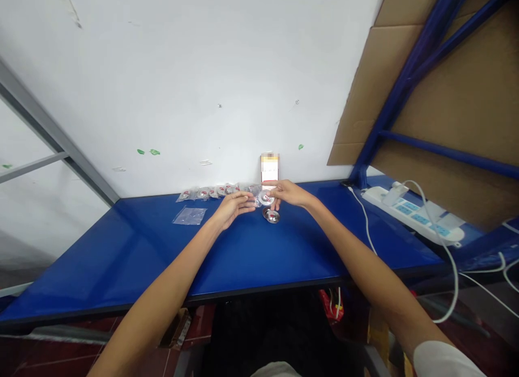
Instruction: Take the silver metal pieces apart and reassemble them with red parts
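White wall stands behind a blue table [133,258], and you reach both arms out over it toward the far edge. Your right hand [288,193] is pinched shut on a small round silver disc [266,198], with your fingers on its top and right side. Your left hand [233,206] comes in from the other side of the disc. Its fingers are partly curled and the tips sit just beside the disc, maybe touching its edge, but the hand is too small in the picture for me to tell if it grips. Right under your pinch, two more silver discs [272,215] lie on the table, one leaning on the other. Behind your right hand, a small box [270,167] with an orange and white front stands against the wall. To the left of your pinch, past your left fingers, a row of small clear bags [214,191] with shiny parts inside lies along the wall. Closer to you than that row, one flat clear bag [189,216] lies by your left wrist. Far off to the right of your right arm, a white power strip [413,213] rests on the table with white cords running from it.
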The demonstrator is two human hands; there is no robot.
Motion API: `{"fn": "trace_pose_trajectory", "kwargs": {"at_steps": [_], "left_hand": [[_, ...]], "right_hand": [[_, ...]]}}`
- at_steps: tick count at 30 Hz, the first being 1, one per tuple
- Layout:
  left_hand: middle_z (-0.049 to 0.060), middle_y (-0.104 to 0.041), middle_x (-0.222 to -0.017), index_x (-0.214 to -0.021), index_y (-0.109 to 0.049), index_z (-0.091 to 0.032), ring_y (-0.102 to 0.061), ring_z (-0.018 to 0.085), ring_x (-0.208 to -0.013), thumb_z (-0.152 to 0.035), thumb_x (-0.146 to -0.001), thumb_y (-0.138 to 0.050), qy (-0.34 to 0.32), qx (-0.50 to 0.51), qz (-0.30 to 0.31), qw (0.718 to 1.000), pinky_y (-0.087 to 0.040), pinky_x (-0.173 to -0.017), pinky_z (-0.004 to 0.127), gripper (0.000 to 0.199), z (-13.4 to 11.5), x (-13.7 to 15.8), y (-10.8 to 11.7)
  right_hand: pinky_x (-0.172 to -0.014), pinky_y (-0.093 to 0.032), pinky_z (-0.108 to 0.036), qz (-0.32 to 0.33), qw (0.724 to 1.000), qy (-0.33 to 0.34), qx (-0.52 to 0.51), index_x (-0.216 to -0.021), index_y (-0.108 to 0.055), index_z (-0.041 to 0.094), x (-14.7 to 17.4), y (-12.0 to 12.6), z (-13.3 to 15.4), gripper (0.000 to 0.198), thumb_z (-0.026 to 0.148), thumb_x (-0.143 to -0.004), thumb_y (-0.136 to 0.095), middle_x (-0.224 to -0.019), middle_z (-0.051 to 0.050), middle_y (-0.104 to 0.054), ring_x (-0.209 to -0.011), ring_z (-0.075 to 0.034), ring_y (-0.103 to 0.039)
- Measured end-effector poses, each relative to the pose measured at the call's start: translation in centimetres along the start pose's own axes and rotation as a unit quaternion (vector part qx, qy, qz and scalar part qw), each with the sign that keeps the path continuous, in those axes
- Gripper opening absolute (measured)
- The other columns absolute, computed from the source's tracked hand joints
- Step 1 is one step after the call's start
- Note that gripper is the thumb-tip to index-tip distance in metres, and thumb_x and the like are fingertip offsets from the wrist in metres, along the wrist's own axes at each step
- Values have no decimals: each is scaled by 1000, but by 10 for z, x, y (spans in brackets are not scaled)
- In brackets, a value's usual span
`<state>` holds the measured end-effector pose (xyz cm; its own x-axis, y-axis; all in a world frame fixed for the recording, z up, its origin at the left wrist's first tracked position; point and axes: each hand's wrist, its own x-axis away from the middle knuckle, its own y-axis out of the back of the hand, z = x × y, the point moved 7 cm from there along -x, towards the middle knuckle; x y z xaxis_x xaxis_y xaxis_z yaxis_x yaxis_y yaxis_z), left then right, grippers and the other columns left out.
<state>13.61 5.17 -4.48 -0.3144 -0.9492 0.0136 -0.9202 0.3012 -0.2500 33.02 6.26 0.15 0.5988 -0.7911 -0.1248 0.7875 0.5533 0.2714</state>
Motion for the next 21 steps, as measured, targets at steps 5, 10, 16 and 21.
{"fn": "trace_pose_trajectory", "kwargs": {"at_steps": [5, 10, 16, 21], "left_hand": [[19, -78, -124, -118, -73, -15, -81, 31, -105, -22, -89, -71, 70, 44, 95, 992, -64, -99, 45, 31, 22, 4, -24], [23, -75, -131, -115, -71, -13, -78, 35, -114, -28, -88, -66, 100, 111, 125, 981, -61, -104, 50, 32, 26, 8, -34], [18, -77, -126, -112, -67, -17, -78, 36, -116, -25, -89, -68, 82, 159, 63, 982, -61, -105, 49, 24, 24, 4, -30], [13, -78, -101, -112, -65, -15, -80, 24, -87, -24, -93, -66, 72, 130, 17, 989, -66, -84, 36, 21, 24, -3, -21]], "right_hand": [[-67, -58, -33, -87, 961, 51, 257, -125, -80, 17, 10, 8, 25, 33, 40, -110, -62, -62, -3, -72, -62, -25, -75], [-86, -57, -38, -139, 927, 111, 331, -131, -80, 21, 17, 8, 45, 34, 38, -111, -60, -93, -10, -83, -93, -32, -80], [-75, -64, -40, -104, 975, 106, 164, -135, -77, 21, 8, 1, 31, 59, 67, -109, -50, -116, -10, -84, -90, -30, -81], [-62, -64, -38, -119, 986, 92, 72, -134, -75, 20, 5, 5, 24, 67, 76, -102, -55, -108, -10, -84, -69, -26, -79]]}}
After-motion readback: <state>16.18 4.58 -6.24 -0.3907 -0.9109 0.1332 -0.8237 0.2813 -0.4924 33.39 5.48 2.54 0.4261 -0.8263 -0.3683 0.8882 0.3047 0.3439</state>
